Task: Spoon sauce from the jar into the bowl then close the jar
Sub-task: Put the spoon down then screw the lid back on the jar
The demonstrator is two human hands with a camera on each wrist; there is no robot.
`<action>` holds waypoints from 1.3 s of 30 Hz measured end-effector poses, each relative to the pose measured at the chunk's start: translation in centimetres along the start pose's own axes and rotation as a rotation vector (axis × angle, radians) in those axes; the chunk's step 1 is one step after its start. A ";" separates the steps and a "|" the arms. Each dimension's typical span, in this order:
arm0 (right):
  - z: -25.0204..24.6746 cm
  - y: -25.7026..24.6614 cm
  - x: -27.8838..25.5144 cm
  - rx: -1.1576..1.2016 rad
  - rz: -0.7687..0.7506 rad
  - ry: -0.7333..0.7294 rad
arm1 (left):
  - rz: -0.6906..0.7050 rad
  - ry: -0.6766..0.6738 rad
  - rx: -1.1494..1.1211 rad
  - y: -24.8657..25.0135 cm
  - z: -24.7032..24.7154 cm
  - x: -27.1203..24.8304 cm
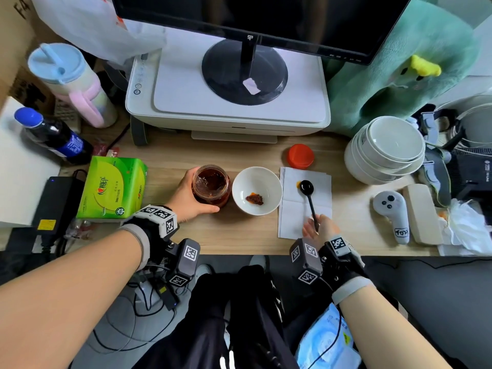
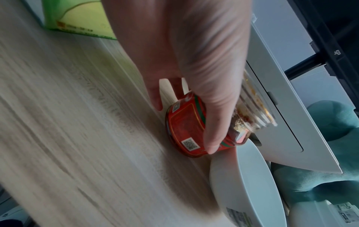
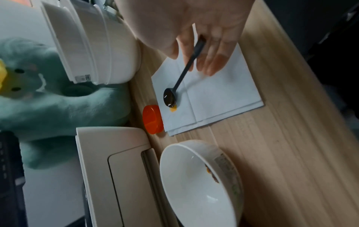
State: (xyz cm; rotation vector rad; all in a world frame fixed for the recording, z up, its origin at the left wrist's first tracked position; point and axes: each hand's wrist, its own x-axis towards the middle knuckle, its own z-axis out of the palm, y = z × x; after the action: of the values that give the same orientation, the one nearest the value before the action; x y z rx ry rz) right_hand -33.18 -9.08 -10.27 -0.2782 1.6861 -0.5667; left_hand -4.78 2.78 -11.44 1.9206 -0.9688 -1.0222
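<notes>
An open glass jar of dark red sauce (image 1: 211,189) (image 2: 186,135) stands on the wooden desk, and my left hand (image 1: 186,201) (image 2: 194,76) grips it around its labelled side. Right of it sits a white bowl (image 1: 275,182) (image 3: 194,184) with a small dollop of sauce (image 1: 254,199) in it. The black spoon (image 1: 306,187) (image 3: 170,96) lies on a white napkin (image 1: 292,225) (image 3: 223,99), next to an orange stain. My right hand (image 1: 319,227) (image 3: 213,46) is over the handle's end with straight fingers, the handle lying against them. The red lid (image 1: 300,156) (image 3: 152,119) rests behind the napkin.
A stack of white bowls (image 1: 386,147) stands at the right. A white printer (image 1: 226,102) with a monitor on it fills the back. A green tissue pack (image 1: 111,190) lies left of the jar. A grey controller (image 1: 391,211) lies right of the napkin.
</notes>
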 end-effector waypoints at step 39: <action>10.8 -9.8 3.9 -1.385 -0.774 0.091 | -0.006 -0.048 0.004 -0.2 -0.4 1.0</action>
State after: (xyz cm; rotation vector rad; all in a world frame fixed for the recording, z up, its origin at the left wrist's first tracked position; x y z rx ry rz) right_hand -24.73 -21.54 -9.74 -1.9555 1.7766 0.1708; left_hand -4.00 2.07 -11.74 1.9108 -0.9937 -1.0753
